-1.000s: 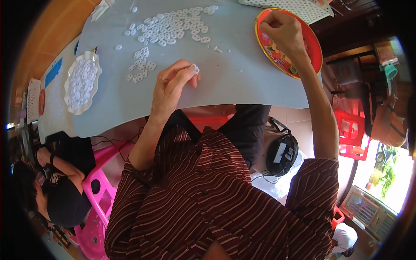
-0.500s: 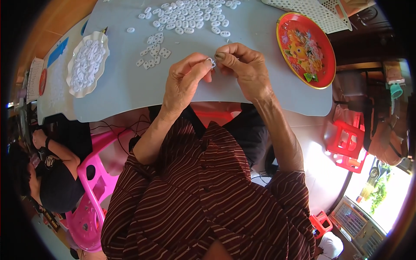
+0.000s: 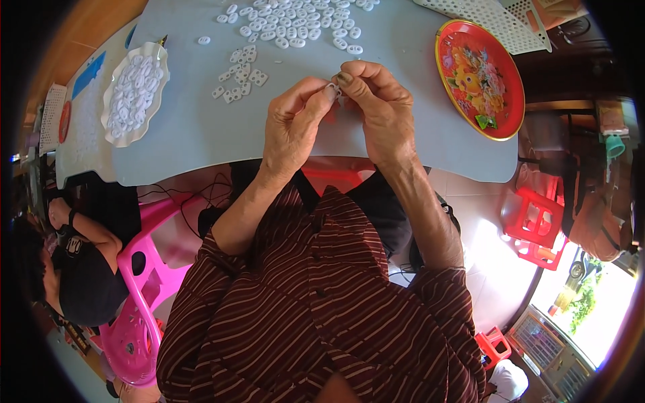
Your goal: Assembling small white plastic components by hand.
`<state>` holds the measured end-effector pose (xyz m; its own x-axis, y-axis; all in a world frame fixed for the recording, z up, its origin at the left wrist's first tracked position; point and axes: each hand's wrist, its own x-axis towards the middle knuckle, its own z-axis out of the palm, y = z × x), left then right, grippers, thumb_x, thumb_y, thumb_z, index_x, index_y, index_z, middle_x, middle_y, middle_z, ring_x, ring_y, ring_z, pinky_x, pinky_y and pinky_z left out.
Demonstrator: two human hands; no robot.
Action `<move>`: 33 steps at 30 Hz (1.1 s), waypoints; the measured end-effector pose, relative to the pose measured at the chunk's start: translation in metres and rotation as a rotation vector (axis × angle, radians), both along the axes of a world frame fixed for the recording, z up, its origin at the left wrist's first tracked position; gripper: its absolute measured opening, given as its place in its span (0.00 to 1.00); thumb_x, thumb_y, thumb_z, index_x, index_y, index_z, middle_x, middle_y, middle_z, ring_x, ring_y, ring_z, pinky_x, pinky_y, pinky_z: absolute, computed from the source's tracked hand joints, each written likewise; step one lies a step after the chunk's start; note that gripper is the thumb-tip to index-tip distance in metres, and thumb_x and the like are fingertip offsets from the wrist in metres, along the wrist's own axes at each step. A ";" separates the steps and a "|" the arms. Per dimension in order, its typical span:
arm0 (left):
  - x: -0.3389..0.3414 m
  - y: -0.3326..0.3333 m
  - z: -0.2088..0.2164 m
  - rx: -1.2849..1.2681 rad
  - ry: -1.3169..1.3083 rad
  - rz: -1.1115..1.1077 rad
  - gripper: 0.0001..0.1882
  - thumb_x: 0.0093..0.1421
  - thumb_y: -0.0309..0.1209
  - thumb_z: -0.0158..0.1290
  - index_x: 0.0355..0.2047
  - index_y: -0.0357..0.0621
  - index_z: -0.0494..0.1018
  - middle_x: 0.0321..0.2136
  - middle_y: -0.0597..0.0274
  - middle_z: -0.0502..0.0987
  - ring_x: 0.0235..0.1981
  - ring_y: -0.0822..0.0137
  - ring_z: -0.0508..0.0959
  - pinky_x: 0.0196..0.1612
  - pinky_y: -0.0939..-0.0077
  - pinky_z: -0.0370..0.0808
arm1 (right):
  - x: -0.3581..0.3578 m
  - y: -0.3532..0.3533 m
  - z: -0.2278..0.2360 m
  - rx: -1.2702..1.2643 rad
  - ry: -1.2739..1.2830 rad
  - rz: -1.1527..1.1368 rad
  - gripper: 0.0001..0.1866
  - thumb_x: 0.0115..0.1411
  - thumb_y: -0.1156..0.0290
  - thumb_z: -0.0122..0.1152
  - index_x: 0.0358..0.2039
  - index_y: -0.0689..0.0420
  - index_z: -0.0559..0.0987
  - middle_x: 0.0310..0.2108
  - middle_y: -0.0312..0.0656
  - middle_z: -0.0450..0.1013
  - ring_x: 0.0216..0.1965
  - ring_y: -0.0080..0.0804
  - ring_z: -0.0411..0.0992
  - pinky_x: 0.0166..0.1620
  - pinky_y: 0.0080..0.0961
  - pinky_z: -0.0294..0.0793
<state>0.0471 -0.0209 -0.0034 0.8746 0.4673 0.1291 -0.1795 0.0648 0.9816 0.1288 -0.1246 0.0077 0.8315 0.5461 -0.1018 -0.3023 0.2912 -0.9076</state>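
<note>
Above the near part of the grey table [image 3: 195,127], my two hands meet fingertip to fingertip. My left hand [image 3: 295,121] pinches a small white plastic piece [image 3: 334,87], mostly covered by the thumb and fingers. My right hand [image 3: 381,111] is closed in a pinch against the same piece; whether it holds a second part is hidden. Beyond the hands lies a spread of white oval pieces with holes [image 3: 295,27]. Left of my hands sits a small group of white squarish pieces with holes [image 3: 240,72].
A scalloped white dish [image 3: 161,101] heaped with white ovals stands at the left. On the right lies a red floral tray [image 3: 440,57] holding a green wrapper [image 3: 485,121]. White perforated baskets [image 3: 504,27] stand behind it. Another person [image 3: 87,269] sits at the left by a pink chair [image 3: 151,289].
My hands have come closer together, the right fingertips now meeting the white piece held in the left. The view has shifted slightly.
</note>
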 end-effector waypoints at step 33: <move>0.006 -0.008 -0.009 -0.009 -0.092 0.041 0.09 0.62 0.31 0.50 0.31 0.36 0.73 0.19 0.72 0.69 0.21 0.83 0.63 0.23 0.88 0.59 | 0.014 -0.008 0.005 -0.262 -0.250 0.178 0.11 0.58 0.66 0.61 0.28 0.61 0.77 0.23 0.30 0.70 0.25 0.16 0.63 0.31 0.15 0.64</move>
